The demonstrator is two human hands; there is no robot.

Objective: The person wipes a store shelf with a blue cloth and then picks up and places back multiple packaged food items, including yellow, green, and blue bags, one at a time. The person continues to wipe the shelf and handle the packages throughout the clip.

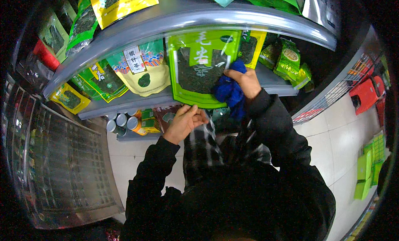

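A green tea bag with a clear window (202,76) stands tilted at the front of a grey metal shelf. My left hand (186,121) is at its lower edge, thumb and fingertips near the bottom seam; whether they pinch it I cannot tell. A bunched blue cloth (232,88) is gripped in my right hand (246,80) and lies against the bag's right side. To the left are a cream and teal tea bag (149,77) and a green and yellow one (109,82). A yellow-edged bag (258,51) stands behind on the right.
The upper shelf's rounded metal edge (199,20) juts out above my hands, with more bags on it. Small green packets (288,59) sit at the right. Lidded cans (134,124) and boxes stand on a lower shelf. A glass-fronted cabinet (68,160) is at the left, a wire rack (343,88) at the right.
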